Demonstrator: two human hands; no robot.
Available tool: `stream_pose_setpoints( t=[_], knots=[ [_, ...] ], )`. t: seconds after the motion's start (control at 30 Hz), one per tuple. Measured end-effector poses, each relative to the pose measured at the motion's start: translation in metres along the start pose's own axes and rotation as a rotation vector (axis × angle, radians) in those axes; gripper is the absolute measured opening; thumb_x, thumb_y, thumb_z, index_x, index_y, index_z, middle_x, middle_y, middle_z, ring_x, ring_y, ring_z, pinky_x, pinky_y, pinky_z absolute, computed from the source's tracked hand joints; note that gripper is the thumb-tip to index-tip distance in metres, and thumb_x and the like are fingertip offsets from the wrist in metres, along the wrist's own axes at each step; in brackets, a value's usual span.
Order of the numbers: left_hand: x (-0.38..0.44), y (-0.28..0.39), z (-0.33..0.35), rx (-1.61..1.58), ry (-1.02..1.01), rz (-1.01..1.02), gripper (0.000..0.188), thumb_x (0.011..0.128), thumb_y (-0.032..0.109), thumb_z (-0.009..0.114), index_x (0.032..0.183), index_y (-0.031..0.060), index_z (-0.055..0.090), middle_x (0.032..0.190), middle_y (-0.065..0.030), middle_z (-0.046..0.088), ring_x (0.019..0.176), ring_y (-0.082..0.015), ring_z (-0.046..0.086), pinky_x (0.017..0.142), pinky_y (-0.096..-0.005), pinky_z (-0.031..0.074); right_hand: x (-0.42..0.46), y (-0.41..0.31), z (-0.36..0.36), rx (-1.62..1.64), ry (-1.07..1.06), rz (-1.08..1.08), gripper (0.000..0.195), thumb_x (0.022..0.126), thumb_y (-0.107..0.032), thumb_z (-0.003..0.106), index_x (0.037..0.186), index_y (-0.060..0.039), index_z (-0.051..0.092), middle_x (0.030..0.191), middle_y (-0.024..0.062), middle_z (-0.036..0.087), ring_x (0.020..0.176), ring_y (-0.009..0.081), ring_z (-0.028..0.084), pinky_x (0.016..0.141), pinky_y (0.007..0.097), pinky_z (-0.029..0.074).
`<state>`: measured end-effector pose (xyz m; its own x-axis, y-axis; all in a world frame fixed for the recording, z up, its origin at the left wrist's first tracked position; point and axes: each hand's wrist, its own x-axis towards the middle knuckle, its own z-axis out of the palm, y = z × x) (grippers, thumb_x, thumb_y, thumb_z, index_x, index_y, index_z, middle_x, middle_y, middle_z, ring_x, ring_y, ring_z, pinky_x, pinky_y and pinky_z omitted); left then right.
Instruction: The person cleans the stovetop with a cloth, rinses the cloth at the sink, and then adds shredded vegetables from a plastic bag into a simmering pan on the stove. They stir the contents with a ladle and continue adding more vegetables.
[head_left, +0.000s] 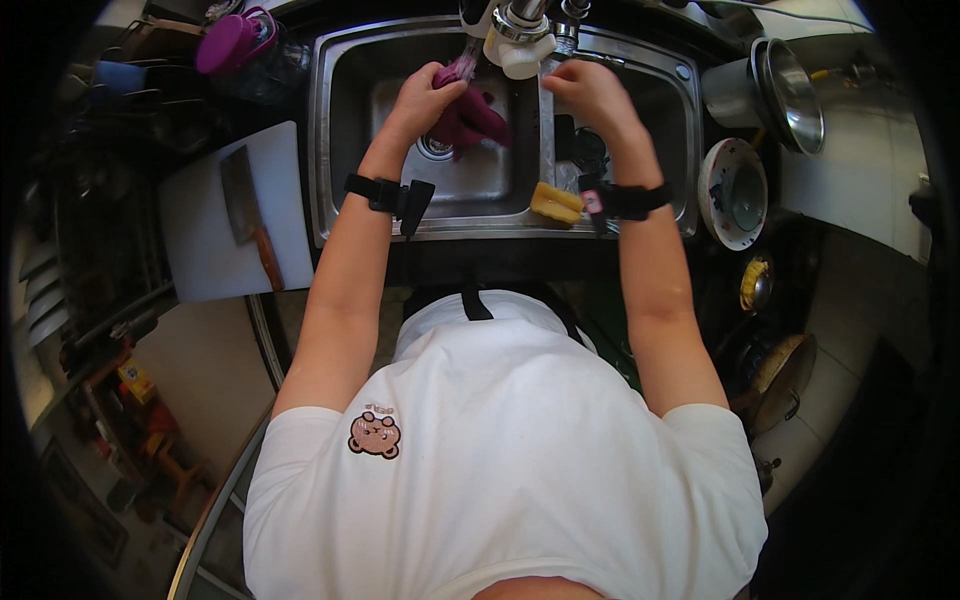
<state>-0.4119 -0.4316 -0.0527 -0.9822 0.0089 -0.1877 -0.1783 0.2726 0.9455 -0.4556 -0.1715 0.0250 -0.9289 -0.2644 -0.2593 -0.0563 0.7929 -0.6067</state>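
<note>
My left hand (421, 101) grips a wet maroon cloth (477, 124) over the left basin of the steel double sink (465, 229). Water runs from the faucet (517, 45) onto the cloth, whose lower part hangs above the drain (436, 146). To the right of the faucet, my right hand (596, 94) is over the divider and right basin. Its fingers are curled in and somewhat blurred, with nothing visible in them. A yellow sponge (556, 203) rests on the sink's front rim near my right wrist. Dark items (589, 150) in the right basin are partly hidden by my right hand and arm.
At left, a cleaver (244, 195) lies on a white cutting board (202, 225). A purple-lidded jar (259, 64) stands behind it. Stacked metal pots (784, 94) and a patterned bowl (733, 195) sit right of the sink. Farther down that side is a pan (784, 382).
</note>
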Motion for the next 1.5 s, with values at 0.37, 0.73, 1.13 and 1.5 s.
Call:
stream_pose_setpoints(
  t=[0.37,0.73,1.13,1.5],
  knots=[
    [-0.004,0.028,-0.001,-0.176,-0.027,0.107,0.022,0.079,-0.006,0.063,0.098,0.0059,0.060,0.084,0.0014,0.060,0.077,-0.0086,0.056,0.070,-0.0243,0.047,0.062,0.082,-0.033,0.100,0.118,0.143,0.039,0.094,-0.041,0.057,0.086,-0.0076,0.075,0.077,0.0089,0.070,0.078,0.0217,0.067,0.076,0.0362,0.050],
    [-0.024,0.054,-0.033,-0.856,-0.166,0.086,0.023,0.082,-0.008,0.058,0.103,0.0032,0.056,0.096,-0.0062,0.064,0.087,-0.0173,0.064,0.081,-0.0315,0.053,0.012,0.016,0.185,0.378,0.046,-0.262,0.069,0.076,-0.027,0.081,0.134,-0.0042,0.054,0.106,0.0075,0.069,0.093,0.0196,0.065,0.086,0.0317,0.050],
    [-0.033,-0.025,-0.037,0.067,0.046,0.285,0.023,0.077,-0.004,0.063,0.099,0.0027,0.059,0.098,-0.0111,0.065,0.091,-0.0225,0.064,0.081,-0.0330,0.052,-0.042,-0.061,0.209,2.099,-0.324,0.431,0.034,0.092,-0.027,0.065,0.118,-0.0066,0.058,0.106,0.0107,0.066,0.099,0.0240,0.063,0.087,0.0417,0.056],
    [-0.087,-0.052,-0.034,-1.293,-0.254,-0.507,0.043,0.087,0.029,0.073,0.122,0.0090,0.059,0.125,-0.0124,0.056,0.117,-0.0275,0.055,0.099,-0.0509,0.045,-0.025,-0.030,0.184,2.278,-0.500,0.419,0.018,0.092,-0.020,0.067,0.105,-0.0092,0.062,0.084,0.0040,0.068,0.062,0.0100,0.060,0.037,0.0142,0.038]
  ],
)
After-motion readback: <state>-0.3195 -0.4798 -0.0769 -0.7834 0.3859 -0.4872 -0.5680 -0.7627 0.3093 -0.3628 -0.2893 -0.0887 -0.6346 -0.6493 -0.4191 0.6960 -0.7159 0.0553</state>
